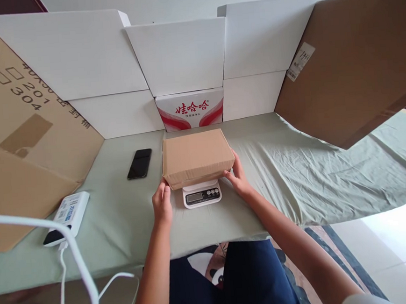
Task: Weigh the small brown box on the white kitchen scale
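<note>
A closed brown cardboard box (196, 156) rests on a small white digital scale (202, 194) on a table covered with a pale green cloth (282, 174). My left hand (162, 203) touches the box's near left corner with its fingertips. At the box's right side, my right hand (238, 177) lies with its fingers against the box. Neither hand wraps around the box; the box sits flat on the scale, whose display shows below the box's front edge.
A black phone (139, 163) lies left of the box. A white power bank (67, 218) with white cables sits at the near left. White boards, a red-printed carton (190, 109) and brown cardboard sheets (353, 60) wall the table's back and sides.
</note>
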Motion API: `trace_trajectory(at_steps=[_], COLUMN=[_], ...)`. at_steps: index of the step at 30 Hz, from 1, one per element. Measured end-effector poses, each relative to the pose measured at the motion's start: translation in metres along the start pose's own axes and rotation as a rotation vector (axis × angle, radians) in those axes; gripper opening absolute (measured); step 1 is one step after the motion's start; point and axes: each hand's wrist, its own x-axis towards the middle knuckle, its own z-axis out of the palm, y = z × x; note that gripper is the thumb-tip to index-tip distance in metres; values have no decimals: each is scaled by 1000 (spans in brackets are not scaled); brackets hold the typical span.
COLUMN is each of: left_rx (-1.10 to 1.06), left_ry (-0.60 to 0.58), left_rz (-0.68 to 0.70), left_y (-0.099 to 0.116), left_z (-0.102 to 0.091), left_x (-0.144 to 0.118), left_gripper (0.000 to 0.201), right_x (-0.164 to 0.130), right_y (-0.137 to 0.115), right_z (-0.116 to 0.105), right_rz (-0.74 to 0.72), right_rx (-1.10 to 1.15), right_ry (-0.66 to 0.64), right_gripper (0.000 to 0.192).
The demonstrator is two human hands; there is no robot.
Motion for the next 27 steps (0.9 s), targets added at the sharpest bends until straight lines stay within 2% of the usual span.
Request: trace_trajectory(at_steps=[10,12,15,17,19,27], left_rx=[-31,-98,-183,-202,-204,-149], left_ry=[-1,42,141,163,148,59], left_rz=[2,20,48,42,22,-77], left_y=[6,12,20,23,23,12], left_z=[0,0,1,1,2,6], left_x=[-2,0,4,6,5,3], left_gripper=[61,64,69,71,71,80], right_x=[-1,2,11,15,17,11], right_y=[-2,-1,1,3,4,1], right_z=[1,-4,-15,-20,-22,-8], right_rz=[-7,4,9,25,49,77], right_rx=[-15,-9,29,57,71,98], right_ry=[15,93,284,349,341,126], right_gripper=[83,86,87,86,85,82])
